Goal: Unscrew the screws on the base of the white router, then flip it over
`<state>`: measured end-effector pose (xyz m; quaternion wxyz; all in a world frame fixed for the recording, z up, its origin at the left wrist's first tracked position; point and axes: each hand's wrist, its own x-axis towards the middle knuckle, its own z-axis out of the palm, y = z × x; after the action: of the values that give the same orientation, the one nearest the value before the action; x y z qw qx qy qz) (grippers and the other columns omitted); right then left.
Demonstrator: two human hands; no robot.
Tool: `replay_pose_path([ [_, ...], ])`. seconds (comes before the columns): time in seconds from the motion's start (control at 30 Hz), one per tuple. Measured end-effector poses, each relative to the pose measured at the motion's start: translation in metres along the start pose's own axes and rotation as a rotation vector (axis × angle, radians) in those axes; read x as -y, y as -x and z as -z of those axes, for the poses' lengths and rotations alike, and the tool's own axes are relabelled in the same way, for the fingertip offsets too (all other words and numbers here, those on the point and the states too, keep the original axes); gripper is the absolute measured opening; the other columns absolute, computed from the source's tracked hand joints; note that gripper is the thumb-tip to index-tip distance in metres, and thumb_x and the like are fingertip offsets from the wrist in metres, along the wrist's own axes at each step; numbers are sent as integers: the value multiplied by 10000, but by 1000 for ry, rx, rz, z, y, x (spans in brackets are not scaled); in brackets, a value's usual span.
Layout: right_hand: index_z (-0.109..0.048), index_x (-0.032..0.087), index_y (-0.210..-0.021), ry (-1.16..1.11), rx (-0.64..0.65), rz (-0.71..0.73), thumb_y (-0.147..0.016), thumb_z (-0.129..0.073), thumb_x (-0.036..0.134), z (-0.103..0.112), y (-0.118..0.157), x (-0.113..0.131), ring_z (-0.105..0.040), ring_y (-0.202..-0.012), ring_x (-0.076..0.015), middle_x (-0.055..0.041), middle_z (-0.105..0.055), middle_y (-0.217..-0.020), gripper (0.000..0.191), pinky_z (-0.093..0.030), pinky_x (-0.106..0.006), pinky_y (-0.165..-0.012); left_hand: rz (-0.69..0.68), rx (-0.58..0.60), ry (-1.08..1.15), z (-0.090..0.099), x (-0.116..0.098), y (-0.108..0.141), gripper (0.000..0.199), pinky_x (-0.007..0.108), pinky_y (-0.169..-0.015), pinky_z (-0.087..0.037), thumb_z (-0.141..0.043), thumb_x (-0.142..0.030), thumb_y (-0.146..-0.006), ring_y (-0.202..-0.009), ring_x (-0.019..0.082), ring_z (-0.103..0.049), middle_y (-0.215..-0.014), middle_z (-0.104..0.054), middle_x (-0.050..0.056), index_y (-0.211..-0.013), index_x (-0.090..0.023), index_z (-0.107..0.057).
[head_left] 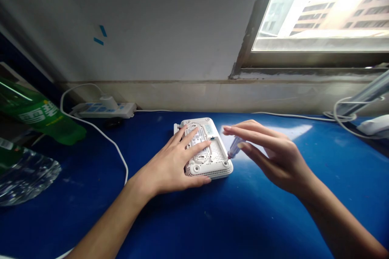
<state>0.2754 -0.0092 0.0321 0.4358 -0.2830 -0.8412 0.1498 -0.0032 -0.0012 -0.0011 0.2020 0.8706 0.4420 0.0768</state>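
Note:
A white plastic device with a vented underside [218,150] lies on the blue table, its labelled face up. My left hand [174,162] rests on it with the fingers spread over the label and the thumb along the near edge. To the right, my right hand [273,149] holds a small screwdriver with a clear handle [235,147] between thumb and fingers. The driver is tilted, and its tip is near the round hole at the device's near right corner. Whether the tip touches anything is too small to tell.
A white power strip [124,110] with a plugged-in cable [117,147] lies by the wall at the back left. Green bottle [65,127] and clear bottle [33,178] stand at far left. A metal pole [361,91] wrapped in cable is at right.

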Motion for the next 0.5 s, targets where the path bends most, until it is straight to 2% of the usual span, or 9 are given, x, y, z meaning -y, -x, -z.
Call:
replay_pose_path([
  [0.07, -638, 323, -1482, -56, 37, -40, -1043, -581, 118, -1, 1, 1, -721, -1189, -251, -80, -757, -1317, 488, -603, -395, -975, -2, -1, 2, 0, 0, 0, 922, 703, -1297, -177, -609, -882, -840, -1636, 455, 32, -1799, -69, -17, -1638, -500, -349],
  [0.1, -648, 331, -1469, -82, 33, -55, -1037, -590, 111, -1, 1, 2, -735, -1161, -249, -74, -765, -1304, 488, -608, -397, -966, -3, -3, 2, 1, -1, 0, 923, 701, -1297, -176, -612, -882, -839, -1636, 456, 30, -1798, -70, -16, -1637, -498, -353],
  [0.17, -728, 323, -1363, -99, -2, -62, -993, -678, 118, -2, 1, 0, -769, -970, -229, -65, -800, -1146, 426, -635, -366, -837, -4, -2, -1, 1, -1, 0, 925, 699, -1297, -178, -619, -878, -838, -1636, 458, 20, -1798, -77, -4, -1637, -491, -359],
  [0.23, -803, 294, -1216, -63, -53, -51, -937, -767, 142, -2, 1, -2, -735, -781, -202, -53, -778, -947, 320, -616, -333, -687, 1, 2, -6, 1, -1, 0, 923, 698, -1293, -195, -625, -873, -838, -1637, 458, 7, -1798, -87, 9, -1636, -489, -362],
  [0.3, -822, 276, -1167, -8, -70, -44, -918, -799, 177, -2, 1, -4, -697, -719, -189, -50, -738, -871, 269, -583, -316, -616, 2, 2, -7, 1, 0, 0, 920, 700, -1290, -200, -626, -871, -839, -1636, 461, -1, -1797, -92, 12, -1635, -490, -363],
  [0.33, -813, 277, -1202, 10, -69, -39, -933, -784, 191, -1, 0, -5, -702, -749, -196, -60, -744, -900, 284, -583, -319, -629, 0, -1, -5, 0, 0, 0, 923, 701, -1291, -197, -626, -871, -840, -1636, 464, -1, -1797, -92, 12, -1636, -488, -362],
  [0.43, -709, 310, -1401, 6, -23, -33, -1031, -630, 179, -1, -1, -4, -727, -1067, -251, -95, -772, -1214, 401, -609, -385, -863, -12, -12, 2, 0, 0, 0, 933, 700, -1295, -184, -625, -872, -839, -1635, 470, -5, -1797, -105, 12, -1641, -472, -363],
  [0.5, -658, 330, -1460, -40, 4, -45, -1057, -555, 141, -1, -1, -2, -705, -1179, -254, -79, -754, -1318, 456, -593, -409, -952, -16, -14, 9, -1, 0, -1, 930, 701, -1294, -188, -625, -870, -841, -1634, 475, -15, -1796, -114, 16, -1639, -461, -379],
])
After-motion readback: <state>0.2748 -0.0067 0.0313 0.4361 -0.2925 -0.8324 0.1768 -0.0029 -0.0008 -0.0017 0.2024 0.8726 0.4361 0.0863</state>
